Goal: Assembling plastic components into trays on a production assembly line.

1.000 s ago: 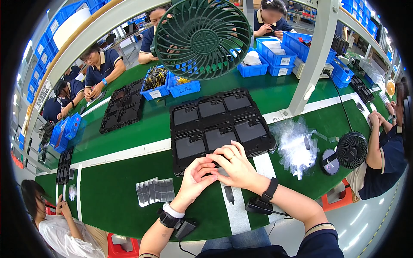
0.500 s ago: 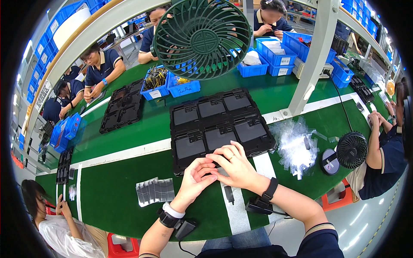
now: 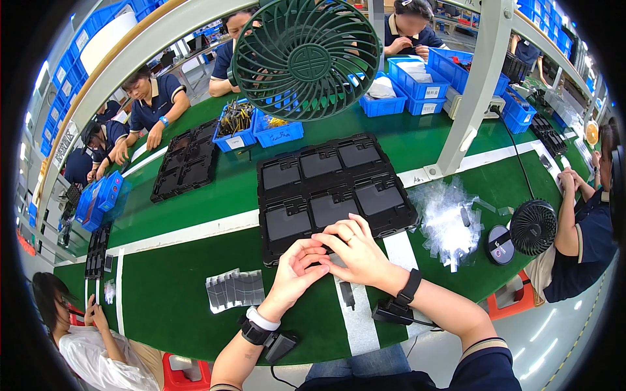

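Note:
My left hand and my right hand meet at the near edge of a black tray. The fingers of both are bent and pressed together at the tips, and whatever they pinch is hidden. Dark flat panels lie in the tray's compartments. Just below my right hand, a small black strip-shaped part rests on the white band of the green table. Left of my left wrist lies a row of overlapping grey-and-clear film strips.
A heap of clear film pieces lies right of the tray, near a round dark container and a small black fan. A green fan hangs ahead, beside a metal post. Blue bins stand beyond. Co-workers sit around.
My hands and the tray stay as they were. At the far left, a co-worker's hands have moved apart, one now resting lower on the table.

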A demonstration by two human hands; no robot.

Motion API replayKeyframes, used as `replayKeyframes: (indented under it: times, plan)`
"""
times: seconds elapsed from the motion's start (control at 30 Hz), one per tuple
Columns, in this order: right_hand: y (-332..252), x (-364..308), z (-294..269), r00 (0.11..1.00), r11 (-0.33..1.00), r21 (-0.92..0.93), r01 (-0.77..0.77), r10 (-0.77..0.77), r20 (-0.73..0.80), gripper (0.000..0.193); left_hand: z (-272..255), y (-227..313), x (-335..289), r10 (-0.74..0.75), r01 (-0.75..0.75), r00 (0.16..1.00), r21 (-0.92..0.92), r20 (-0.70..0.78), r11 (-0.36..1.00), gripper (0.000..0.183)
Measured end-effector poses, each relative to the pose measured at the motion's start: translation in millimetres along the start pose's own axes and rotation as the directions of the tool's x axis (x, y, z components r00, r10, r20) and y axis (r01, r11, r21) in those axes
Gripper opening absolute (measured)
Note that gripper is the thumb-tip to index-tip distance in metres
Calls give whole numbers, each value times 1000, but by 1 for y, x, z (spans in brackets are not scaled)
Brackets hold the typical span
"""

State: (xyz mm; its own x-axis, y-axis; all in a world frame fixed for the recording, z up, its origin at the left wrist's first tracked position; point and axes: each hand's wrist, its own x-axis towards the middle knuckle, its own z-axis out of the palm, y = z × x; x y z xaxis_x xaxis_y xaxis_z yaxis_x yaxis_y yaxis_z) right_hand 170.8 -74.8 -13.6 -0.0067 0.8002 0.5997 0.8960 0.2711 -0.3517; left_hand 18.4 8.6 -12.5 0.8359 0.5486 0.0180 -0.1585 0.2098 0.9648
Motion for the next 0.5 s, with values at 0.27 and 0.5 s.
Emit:
replayKeyframes:
  times: [0.27,0.5]
  plan:
    - [1,0,0,1000,1000,18,10,-10,13,48,0,0,0,1,-1,1000,-1,2,1000,40]
    - [2,-1,1,1000,1000,12,16,-16,16,44,1,1,1,7,-7,1000,17,-1,1000,41]
